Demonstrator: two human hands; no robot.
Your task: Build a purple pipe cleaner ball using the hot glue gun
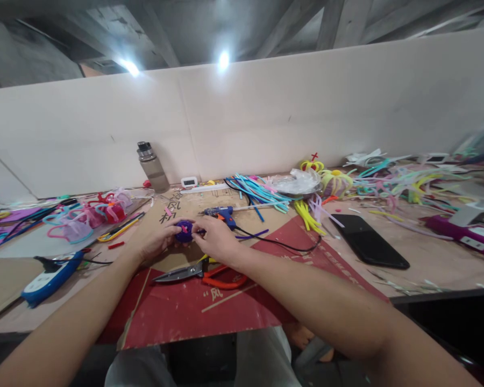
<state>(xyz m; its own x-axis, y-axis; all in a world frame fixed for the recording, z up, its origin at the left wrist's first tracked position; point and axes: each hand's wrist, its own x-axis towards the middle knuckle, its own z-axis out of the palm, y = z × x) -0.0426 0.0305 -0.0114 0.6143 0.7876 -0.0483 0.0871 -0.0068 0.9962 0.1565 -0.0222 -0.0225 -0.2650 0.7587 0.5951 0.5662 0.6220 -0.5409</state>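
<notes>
Between my two hands is a small round purple craft piece (184,232) with a pink bit on its front. My left hand (159,236) is closed around its left side. The fingers of my right hand (214,235) pinch at its right edge; whether they hold a separate small part is hidden. Just behind my right hand lies a blue glue gun (225,214) with a black cord. Red-handled scissors (221,278) rest in front of my hands on the red and brown cardboard (173,322).
A grey bottle (153,171) stands at the back. Blue pipe cleaners (258,191) and yellow ones (308,217) lie beyond my hands. To the right is a black phone (369,242). A blue power strip (54,278) and small pink woven crafts (91,215) are on the left.
</notes>
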